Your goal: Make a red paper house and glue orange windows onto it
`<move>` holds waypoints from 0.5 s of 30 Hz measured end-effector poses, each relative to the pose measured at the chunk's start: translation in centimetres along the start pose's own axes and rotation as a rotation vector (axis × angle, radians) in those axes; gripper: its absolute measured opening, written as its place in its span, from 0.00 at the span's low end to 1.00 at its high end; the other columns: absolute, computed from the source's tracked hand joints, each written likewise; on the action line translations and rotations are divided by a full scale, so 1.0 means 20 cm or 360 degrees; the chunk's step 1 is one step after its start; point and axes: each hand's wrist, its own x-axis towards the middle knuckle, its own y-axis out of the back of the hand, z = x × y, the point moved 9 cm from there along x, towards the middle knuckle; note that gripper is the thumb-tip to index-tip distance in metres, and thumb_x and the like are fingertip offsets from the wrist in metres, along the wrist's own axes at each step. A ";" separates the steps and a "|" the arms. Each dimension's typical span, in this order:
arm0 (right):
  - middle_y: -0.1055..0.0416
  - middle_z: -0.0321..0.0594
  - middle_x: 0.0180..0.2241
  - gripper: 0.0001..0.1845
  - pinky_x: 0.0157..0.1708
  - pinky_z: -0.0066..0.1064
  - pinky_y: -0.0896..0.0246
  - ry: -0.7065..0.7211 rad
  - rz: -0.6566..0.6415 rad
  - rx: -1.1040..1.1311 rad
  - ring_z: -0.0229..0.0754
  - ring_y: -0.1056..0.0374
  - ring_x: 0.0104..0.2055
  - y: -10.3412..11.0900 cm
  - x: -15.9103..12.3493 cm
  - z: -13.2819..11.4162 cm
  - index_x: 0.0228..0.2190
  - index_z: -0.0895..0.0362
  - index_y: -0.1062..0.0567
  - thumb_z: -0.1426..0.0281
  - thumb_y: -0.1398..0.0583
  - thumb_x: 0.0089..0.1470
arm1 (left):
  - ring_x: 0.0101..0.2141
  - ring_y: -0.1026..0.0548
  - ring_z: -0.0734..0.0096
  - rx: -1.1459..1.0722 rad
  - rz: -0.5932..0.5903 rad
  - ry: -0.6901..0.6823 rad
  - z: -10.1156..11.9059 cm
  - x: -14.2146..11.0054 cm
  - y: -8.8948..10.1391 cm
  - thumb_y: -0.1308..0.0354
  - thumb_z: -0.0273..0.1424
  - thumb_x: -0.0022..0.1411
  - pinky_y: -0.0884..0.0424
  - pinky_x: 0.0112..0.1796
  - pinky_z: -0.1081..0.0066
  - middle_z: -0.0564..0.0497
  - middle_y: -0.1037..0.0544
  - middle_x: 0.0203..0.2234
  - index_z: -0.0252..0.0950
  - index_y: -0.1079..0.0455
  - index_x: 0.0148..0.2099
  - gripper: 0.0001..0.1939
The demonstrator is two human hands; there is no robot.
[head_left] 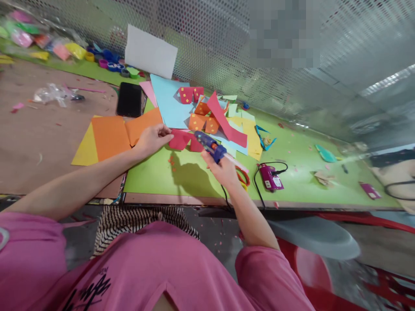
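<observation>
My right hand (pixel 223 169) grips a blue glue gun (pixel 210 146), its nozzle aimed at a red paper piece (pixel 182 140) lying on the green mat (pixel 181 175). With fingers pinched together, my left hand (pixel 152 138) holds that red piece by its left edge. A clear glue stick pokes out of the back of the gun. Its black cord drops past the table's front edge.
Orange and yellow sheets (pixel 108 137) lie left of my left hand, with a black phone (pixel 129 99) behind them. Cut coloured paper (pixel 220 119) is piled beyond the gun. A magenta glue gun (pixel 269 177) and red-handled scissors (pixel 243 176) lie to the right. A perforated metal wall backs the table.
</observation>
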 end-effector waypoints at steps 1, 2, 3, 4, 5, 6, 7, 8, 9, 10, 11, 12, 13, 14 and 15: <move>0.29 0.39 0.26 0.28 0.29 0.36 0.42 -0.0020 0.0042 -0.0067 0.45 0.33 0.28 0.06 -0.01 0.04 0.32 0.51 0.31 0.40 0.46 0.60 | 0.33 0.23 0.67 -0.0002 -0.0001 0.0006 0.00 0.00 0.00 0.35 0.34 0.56 0.27 0.41 0.65 0.49 0.18 0.32 0.37 0.28 0.35 0.07; 0.27 0.41 0.29 0.26 0.31 0.36 0.41 -0.0046 0.0088 -0.0168 0.47 0.32 0.31 0.12 -0.02 0.09 0.34 0.51 0.31 0.41 0.44 0.59 | 0.33 0.23 0.67 -0.0006 -0.0003 0.0009 0.00 0.00 0.00 0.35 0.34 0.56 0.27 0.41 0.65 0.49 0.18 0.32 0.37 0.28 0.35 0.07; 0.26 0.43 0.32 0.25 0.33 0.37 0.40 -0.0079 0.0120 -0.0297 0.49 0.31 0.34 0.17 -0.03 0.14 0.34 0.52 0.32 0.42 0.43 0.58 | 0.33 0.23 0.67 -0.0013 -0.0003 0.0008 -0.01 0.00 0.00 0.35 0.34 0.56 0.27 0.41 0.65 0.50 0.18 0.32 0.37 0.28 0.35 0.07; 0.26 0.46 0.35 0.24 0.34 0.38 0.40 -0.0116 0.0145 -0.0435 0.51 0.31 0.36 0.21 -0.05 0.20 0.35 0.52 0.32 0.43 0.43 0.57 | 0.33 0.23 0.67 -0.0018 -0.0002 0.0004 -0.01 0.00 0.00 0.35 0.34 0.56 0.27 0.40 0.66 0.50 0.18 0.31 0.38 0.28 0.35 0.07; 0.26 0.48 0.37 0.22 0.35 0.39 0.39 -0.0162 0.0138 -0.0555 0.52 0.31 0.39 0.24 -0.07 0.25 0.35 0.52 0.32 0.46 0.42 0.57 | 0.32 0.23 0.67 -0.0019 0.0000 -0.0003 -0.01 0.00 0.01 0.35 0.35 0.56 0.27 0.40 0.66 0.50 0.19 0.31 0.38 0.28 0.35 0.08; 0.27 0.50 0.39 0.20 0.37 0.40 0.39 -0.0216 0.0114 -0.0653 0.54 0.31 0.41 0.26 -0.09 0.32 0.35 0.52 0.32 0.48 0.41 0.56 | 0.32 0.24 0.66 -0.0018 0.0002 -0.0009 0.00 0.00 0.01 0.35 0.35 0.56 0.27 0.39 0.66 0.50 0.19 0.31 0.38 0.28 0.36 0.08; 0.27 0.51 0.40 0.18 0.38 0.41 0.38 -0.0274 0.0079 -0.0725 0.56 0.31 0.42 0.28 -0.12 0.38 0.36 0.53 0.32 0.51 0.40 0.55 | 0.32 0.24 0.66 -0.0015 0.0002 -0.0012 -0.01 0.00 0.01 0.35 0.36 0.55 0.28 0.38 0.66 0.50 0.19 0.30 0.38 0.28 0.36 0.08; 0.28 0.52 0.41 0.17 0.39 0.42 0.37 -0.0328 0.0034 -0.0766 0.57 0.31 0.44 0.28 -0.16 0.43 0.36 0.53 0.31 0.53 0.40 0.54 | 0.32 0.24 0.66 -0.0013 -0.0001 -0.0010 -0.01 0.00 0.01 0.35 0.36 0.55 0.28 0.37 0.66 0.51 0.20 0.30 0.39 0.27 0.36 0.08; 0.28 0.52 0.41 0.16 0.41 0.43 0.37 -0.0375 -0.0006 -0.0786 0.58 0.31 0.45 0.28 -0.19 0.48 0.37 0.53 0.31 0.55 0.39 0.53 | 0.32 0.25 0.66 -0.0012 -0.0010 -0.0002 -0.01 0.00 0.01 0.35 0.36 0.55 0.28 0.37 0.66 0.51 0.20 0.29 0.39 0.27 0.35 0.08; 0.28 0.52 0.41 0.15 0.43 0.44 0.36 -0.0408 -0.0040 -0.0788 0.59 0.32 0.46 0.28 -0.22 0.52 0.37 0.54 0.30 0.57 0.39 0.53 | 0.31 0.25 0.67 -0.0016 -0.0015 0.0006 -0.01 -0.01 0.01 0.34 0.36 0.55 0.29 0.37 0.66 0.51 0.20 0.29 0.39 0.27 0.35 0.08; 0.28 0.52 0.41 0.15 0.44 0.45 0.36 -0.0429 -0.0068 -0.0778 0.59 0.32 0.46 0.28 -0.25 0.56 0.38 0.54 0.30 0.57 0.40 0.53 | 0.31 0.25 0.67 -0.0023 -0.0016 0.0013 -0.02 -0.01 0.01 0.34 0.36 0.55 0.29 0.37 0.66 0.51 0.20 0.29 0.39 0.27 0.35 0.08; 0.28 0.53 0.41 0.16 0.45 0.46 0.36 -0.0441 -0.0086 -0.0765 0.59 0.32 0.46 0.29 -0.28 0.59 0.39 0.54 0.30 0.58 0.40 0.53 | 0.31 0.26 0.68 -0.0033 -0.0015 0.0019 -0.02 -0.01 0.01 0.34 0.36 0.55 0.29 0.37 0.66 0.52 0.20 0.29 0.39 0.27 0.35 0.08; 0.28 0.53 0.42 0.16 0.46 0.47 0.37 -0.0454 -0.0088 -0.0756 0.59 0.32 0.46 0.30 -0.29 0.62 0.40 0.55 0.29 0.59 0.40 0.53 | 0.31 0.26 0.68 -0.0042 -0.0014 0.0021 -0.02 -0.01 0.02 0.34 0.35 0.56 0.30 0.37 0.66 0.52 0.20 0.29 0.39 0.27 0.35 0.08; 0.28 0.53 0.42 0.16 0.46 0.47 0.37 -0.0472 -0.0074 -0.0755 0.59 0.32 0.46 0.32 -0.30 0.66 0.40 0.55 0.29 0.59 0.39 0.52 | 0.31 0.27 0.68 -0.0051 -0.0014 0.0022 -0.02 -0.01 0.02 0.34 0.35 0.56 0.30 0.37 0.66 0.53 0.20 0.29 0.39 0.27 0.34 0.07; 0.27 0.53 0.42 0.16 0.47 0.47 0.37 -0.0493 -0.0048 -0.0762 0.59 0.33 0.47 0.35 -0.30 0.69 0.41 0.55 0.29 0.60 0.38 0.51 | 0.30 0.27 0.69 -0.0057 -0.0018 0.0023 -0.02 -0.01 0.02 0.34 0.34 0.57 0.31 0.37 0.66 0.53 0.21 0.29 0.39 0.27 0.35 0.07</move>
